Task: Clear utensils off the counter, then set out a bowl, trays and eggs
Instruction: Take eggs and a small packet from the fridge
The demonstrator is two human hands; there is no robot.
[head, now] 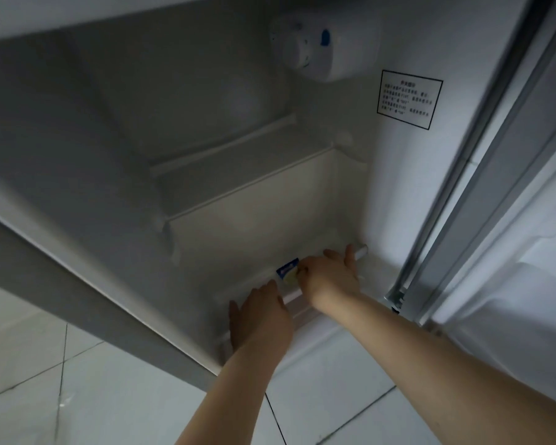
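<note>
I am looking into an open white fridge [238, 175]; no eggs, bowl or trays show in it. My right hand [329, 277] is low in the compartment, with its fingers curled over the white front rail [361, 251] of the bottom shelf, beside a small blue label [287, 267]. To its lower left, my left hand [260, 316] lies palm-down against the front of the bottom drawer [299, 311]. Its fingertips reach up under the rail, so its grip is hidden.
The fridge door [511, 220] stands open on the right, its seal running diagonally. A thermostat dial housing [321, 43] and a printed notice [408, 99] sit on the upper right inner wall. A bare shelf [225, 146] lies higher up. Pale floor tiles [77, 396] are below.
</note>
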